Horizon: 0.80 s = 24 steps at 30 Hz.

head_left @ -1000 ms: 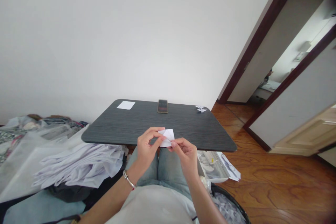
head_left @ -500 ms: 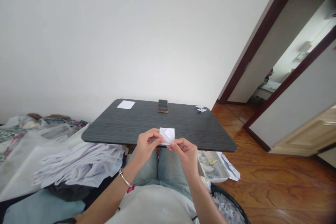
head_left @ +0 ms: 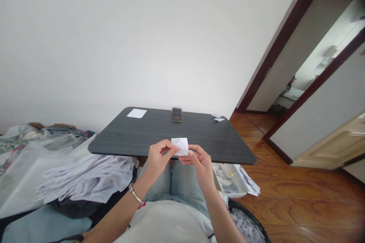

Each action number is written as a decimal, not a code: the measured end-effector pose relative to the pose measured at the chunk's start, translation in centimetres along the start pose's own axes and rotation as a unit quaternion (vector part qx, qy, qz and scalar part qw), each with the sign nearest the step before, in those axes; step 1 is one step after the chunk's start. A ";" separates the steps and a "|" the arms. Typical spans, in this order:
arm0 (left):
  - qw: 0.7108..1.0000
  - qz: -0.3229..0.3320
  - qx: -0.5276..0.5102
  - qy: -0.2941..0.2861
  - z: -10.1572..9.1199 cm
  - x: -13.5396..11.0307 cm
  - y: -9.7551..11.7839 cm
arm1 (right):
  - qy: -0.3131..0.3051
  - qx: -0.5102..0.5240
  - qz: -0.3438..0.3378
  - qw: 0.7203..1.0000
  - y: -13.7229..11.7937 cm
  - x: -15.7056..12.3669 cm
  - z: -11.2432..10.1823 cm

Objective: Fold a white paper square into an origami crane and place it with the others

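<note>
A small folded piece of white paper (head_left: 180, 144) is held up between my two hands, just over the near edge of the dark table (head_left: 137, 136). My left hand (head_left: 160, 155) pinches its left lower side with thumb and fingers. At the lower right corner, my right hand (head_left: 200, 161) grips the paper, the thumb in front and fingers behind. Creases cross the paper's face; its back is hidden from me.
A white sheet (head_left: 137, 113) lies at the table's far left, a phone (head_left: 176, 114) at the back middle, and folded paper figures (head_left: 218, 118) at the far right. White cloth (head_left: 88, 176) is heaped at left. A bin of paper scraps (head_left: 246, 226) and an open box (head_left: 229, 180) stand at right.
The raised flap on the paper now looks flatter. My right thumb and fingers have shifted slightly along the lower right corner, and the paper has moved a little left.
</note>
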State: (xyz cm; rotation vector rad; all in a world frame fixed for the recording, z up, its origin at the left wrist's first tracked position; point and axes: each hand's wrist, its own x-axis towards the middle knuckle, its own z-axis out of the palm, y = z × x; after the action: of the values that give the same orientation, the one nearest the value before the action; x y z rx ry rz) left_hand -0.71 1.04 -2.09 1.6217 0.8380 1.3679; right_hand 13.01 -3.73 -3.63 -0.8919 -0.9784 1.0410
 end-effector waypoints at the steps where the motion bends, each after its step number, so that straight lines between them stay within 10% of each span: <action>1: 1.000 -0.003 0.000 0.000 0.0 0.0 0.0 | 0.002 -0.006 0.005 1.000 0.1 0.1 0.0; 24: 0.999 -0.010 0.032 0.023 0.4 0.0 0.3 | -0.010 -0.028 0.036 0.999 0.0 -0.1 0.3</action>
State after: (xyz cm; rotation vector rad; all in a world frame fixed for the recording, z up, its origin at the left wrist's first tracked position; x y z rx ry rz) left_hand -0.30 0.82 -1.90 1.6323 0.9312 1.3808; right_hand 12.68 -3.79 -3.51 -0.9701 -1.0028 1.0888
